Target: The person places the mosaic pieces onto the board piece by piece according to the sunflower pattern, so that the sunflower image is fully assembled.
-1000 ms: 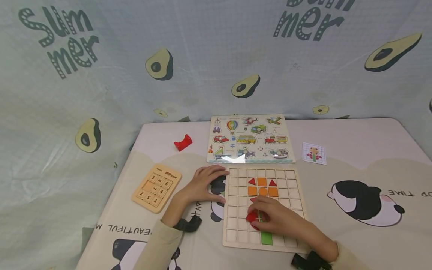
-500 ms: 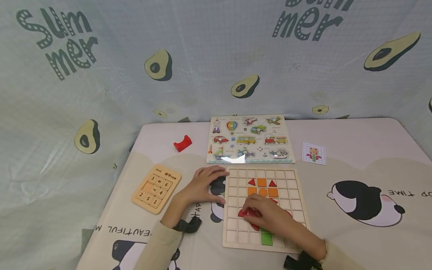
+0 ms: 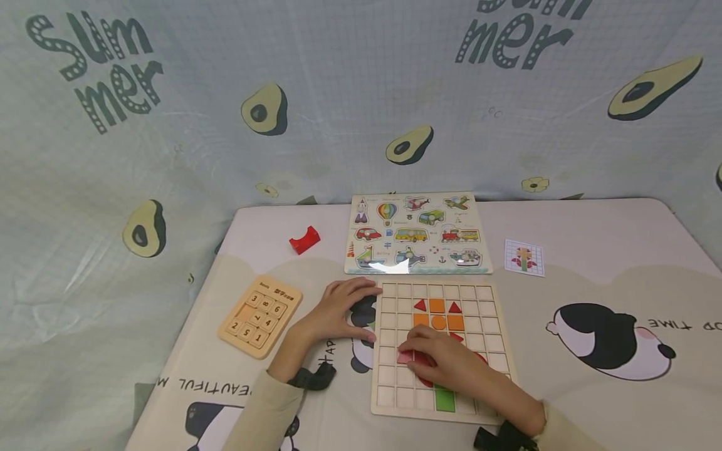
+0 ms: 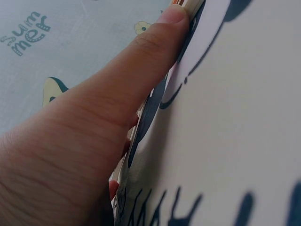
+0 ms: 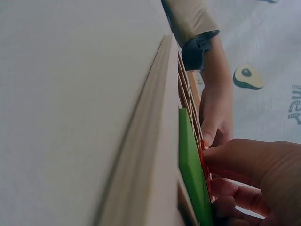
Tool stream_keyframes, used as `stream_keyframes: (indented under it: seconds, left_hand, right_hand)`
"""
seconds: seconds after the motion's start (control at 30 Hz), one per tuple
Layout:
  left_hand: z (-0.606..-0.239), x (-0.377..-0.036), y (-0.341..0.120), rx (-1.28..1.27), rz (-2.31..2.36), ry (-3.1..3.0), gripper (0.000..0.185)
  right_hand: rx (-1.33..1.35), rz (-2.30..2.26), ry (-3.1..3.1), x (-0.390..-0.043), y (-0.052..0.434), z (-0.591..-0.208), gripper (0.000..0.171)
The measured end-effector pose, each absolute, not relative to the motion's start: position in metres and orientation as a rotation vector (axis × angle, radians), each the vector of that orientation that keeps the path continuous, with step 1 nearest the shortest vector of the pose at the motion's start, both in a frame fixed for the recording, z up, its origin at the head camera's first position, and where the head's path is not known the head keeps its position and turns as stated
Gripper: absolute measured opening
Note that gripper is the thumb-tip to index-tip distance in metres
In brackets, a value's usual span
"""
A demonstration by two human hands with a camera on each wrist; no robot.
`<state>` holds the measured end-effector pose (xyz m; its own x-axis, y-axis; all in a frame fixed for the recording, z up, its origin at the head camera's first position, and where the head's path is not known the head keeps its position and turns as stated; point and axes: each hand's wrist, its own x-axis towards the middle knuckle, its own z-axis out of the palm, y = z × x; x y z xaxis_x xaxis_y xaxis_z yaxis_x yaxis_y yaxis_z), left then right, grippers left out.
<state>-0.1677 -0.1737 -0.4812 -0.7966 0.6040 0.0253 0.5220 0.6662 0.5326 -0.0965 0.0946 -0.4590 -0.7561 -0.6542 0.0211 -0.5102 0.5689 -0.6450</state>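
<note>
A wooden grid board (image 3: 386,396) lies on the table. My left hand (image 3: 341,308) rests along its left edge, thumb and fingers spread and touching the edge. In the left wrist view the thumb of that hand (image 4: 117,84) lies against the board's side. Over the board's lower middle, my right hand (image 3: 445,357) pinches a small red tile (image 3: 404,356) in a left-hand cell; its full shape is hidden by the fingers. Orange tiles (image 3: 455,322), red triangles (image 3: 454,307) and a green tile (image 3: 445,399) sit in other cells. More red pieces are partly covered by my right hand.
Behind the board lies a vehicle picture puzzle (image 3: 417,235). A pattern card (image 3: 524,257) is at the right. To the left are a wooden number puzzle (image 3: 261,317) and a red arched block (image 3: 305,240). A printed curtain (image 3: 338,94) hangs behind the table.
My right hand has moved left over the board with the red tile and now holds it in a cell farther left. My left hand stays at the board's edge.
</note>
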Motion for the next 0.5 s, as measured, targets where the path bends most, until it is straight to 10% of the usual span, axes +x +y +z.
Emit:
stream_keyframes:
  seconds: [0.5]
  left_hand:
    - [-0.4804, -0.1673, -0.1745, 0.927, 0.809, 2.722, 0.085]
  right_hand:
    - [-0.999, -0.959, 2.550, -0.0952, 0.0980, -0.4602, 0.025]
